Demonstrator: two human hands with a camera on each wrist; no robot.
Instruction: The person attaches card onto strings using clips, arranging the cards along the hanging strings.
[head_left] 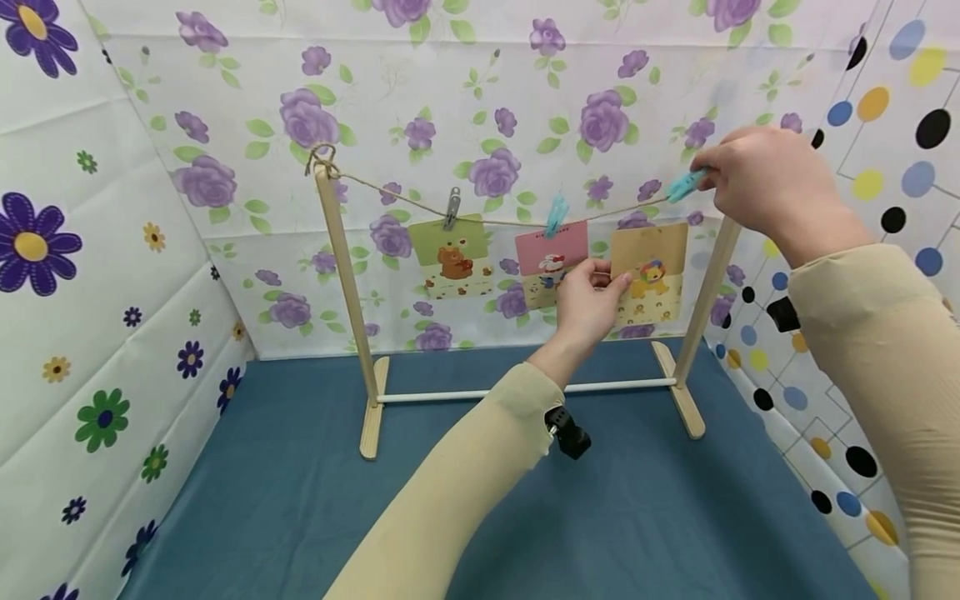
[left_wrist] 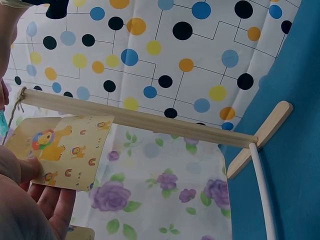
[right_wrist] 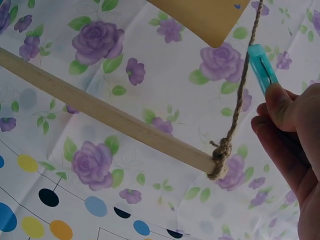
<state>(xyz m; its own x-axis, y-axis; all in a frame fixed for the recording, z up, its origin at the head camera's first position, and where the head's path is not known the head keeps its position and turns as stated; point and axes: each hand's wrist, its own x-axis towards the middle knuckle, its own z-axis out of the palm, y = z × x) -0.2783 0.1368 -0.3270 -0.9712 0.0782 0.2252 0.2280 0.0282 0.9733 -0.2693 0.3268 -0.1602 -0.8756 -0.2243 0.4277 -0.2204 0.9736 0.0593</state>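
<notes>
Two cards (head_left: 450,257) were already pegged to the twine (head_left: 495,220); a lion card (head_left: 651,275), pinched by the left hand (head_left: 588,302), awaited the turquoise peg (head_left: 684,185) gripped by the right hand (head_left: 772,187) at two o'clock.

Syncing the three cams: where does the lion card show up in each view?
Head: lion card right of centre, under the twine, held by the left hand.
Left wrist: lion card lower left, pinched at its corner.
Right wrist: only its plain bottom edge, top centre.
Shared landmark: right wooden post.
</notes>
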